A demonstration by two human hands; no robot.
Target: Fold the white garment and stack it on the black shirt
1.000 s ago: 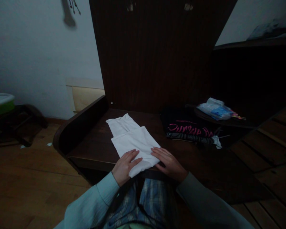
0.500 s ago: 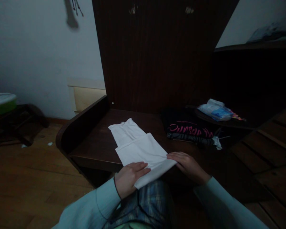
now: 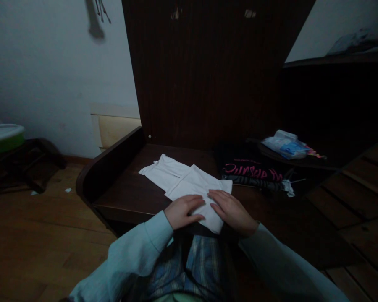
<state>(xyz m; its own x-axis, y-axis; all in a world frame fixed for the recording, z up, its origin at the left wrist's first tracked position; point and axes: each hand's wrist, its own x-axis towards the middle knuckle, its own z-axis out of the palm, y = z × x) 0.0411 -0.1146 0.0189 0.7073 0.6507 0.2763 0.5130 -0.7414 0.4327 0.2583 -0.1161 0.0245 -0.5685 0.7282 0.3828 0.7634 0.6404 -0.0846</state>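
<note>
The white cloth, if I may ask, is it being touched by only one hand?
No, both the left hand and the right hand rest on the white cloth.

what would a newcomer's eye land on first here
Probably the white cloth, bright on the dark wooden surface, with the left hand and right hand on it. Next, pink lettering on dark fabric to its right, then the bluish packet behind that.

The room has dim light. On the left there is a pale wall (image 3: 50, 67), with a yellowish panel (image 3: 119, 128) low on it. The floor (image 3: 66, 251) is of brown wood. A dark wooden table (image 3: 126, 186) with one raised side meets a tall dark board (image 3: 208, 75). At far left stands a low stool (image 3: 45, 153).
</note>
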